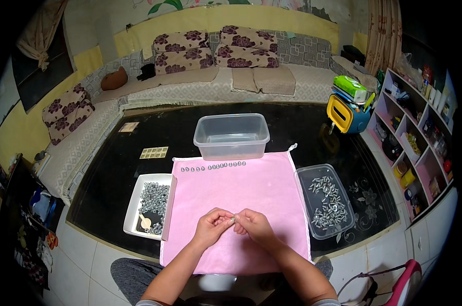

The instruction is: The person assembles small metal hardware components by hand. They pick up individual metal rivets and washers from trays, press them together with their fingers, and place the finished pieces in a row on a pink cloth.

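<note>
Over the pink cloth (231, 194), my left hand (214, 224) and my right hand (254, 226) meet at the fingertips. Both are closed in a pinch around a small silvery metal piece (233, 219), mostly covered by the fingers, so its exact kind is hard to make out. To the left, a white tray (129, 211) holds many metal nuts (154, 198) and a cream-coloured scoop (145, 223). On the right, a clear shallow tub (349, 217) contains loose metal bolts (328, 204). A row of small metal fasteners (213, 167) lies along the cloth's far edge.
Beyond the cloth stands a clear plastic box (232, 150) on the black glossy table (103, 168). A blue and yellow tissue holder (350, 115) sits at the far right corner, beside a pink-and-white shelf (412, 137). A patterned sofa (180, 92) runs behind the table.
</note>
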Demonstrator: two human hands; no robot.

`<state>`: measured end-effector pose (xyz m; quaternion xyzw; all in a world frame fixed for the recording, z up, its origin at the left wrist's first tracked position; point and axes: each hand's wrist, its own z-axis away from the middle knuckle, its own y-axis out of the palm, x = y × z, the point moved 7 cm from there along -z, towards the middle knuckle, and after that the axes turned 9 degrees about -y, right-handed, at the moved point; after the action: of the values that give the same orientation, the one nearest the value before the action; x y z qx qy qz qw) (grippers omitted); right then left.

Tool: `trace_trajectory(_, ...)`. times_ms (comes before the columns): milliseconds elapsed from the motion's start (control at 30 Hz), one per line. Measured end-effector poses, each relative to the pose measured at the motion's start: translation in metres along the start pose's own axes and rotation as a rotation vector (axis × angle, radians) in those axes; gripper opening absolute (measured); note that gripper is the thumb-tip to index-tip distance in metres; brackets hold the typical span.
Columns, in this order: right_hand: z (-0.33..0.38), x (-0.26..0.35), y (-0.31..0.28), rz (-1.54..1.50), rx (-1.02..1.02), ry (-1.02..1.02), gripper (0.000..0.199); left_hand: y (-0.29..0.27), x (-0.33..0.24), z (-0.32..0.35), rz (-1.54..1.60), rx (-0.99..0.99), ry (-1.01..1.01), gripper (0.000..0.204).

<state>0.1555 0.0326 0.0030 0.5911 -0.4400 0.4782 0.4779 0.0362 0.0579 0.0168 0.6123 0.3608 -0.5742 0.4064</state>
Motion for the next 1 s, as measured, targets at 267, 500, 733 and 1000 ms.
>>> trace_trajectory(267, 0.000, 0.002, 0.001, -0.004, 0.022, 0.025, 0.024, -0.003, 0.006, -0.002, -0.030, -0.010, -0.016, 0.009)
trace_trajectory(500, 0.000, 0.004, 0.001, -0.040, -0.011, -0.010, 0.022, -0.001, 0.000, 0.001, -0.075, 0.016, -0.030, 0.010)
trace_trajectory(733, 0.001, 0.003, 0.002, -0.021, -0.008, 0.016, 0.020, -0.003, 0.007, -0.002, -0.016, -0.006, -0.019, 0.010)
trace_trajectory(1000, 0.000, 0.005, 0.004, -0.007, 0.010, 0.010, 0.025, -0.005, 0.007, -0.001, -0.033, -0.018, -0.016, 0.010)
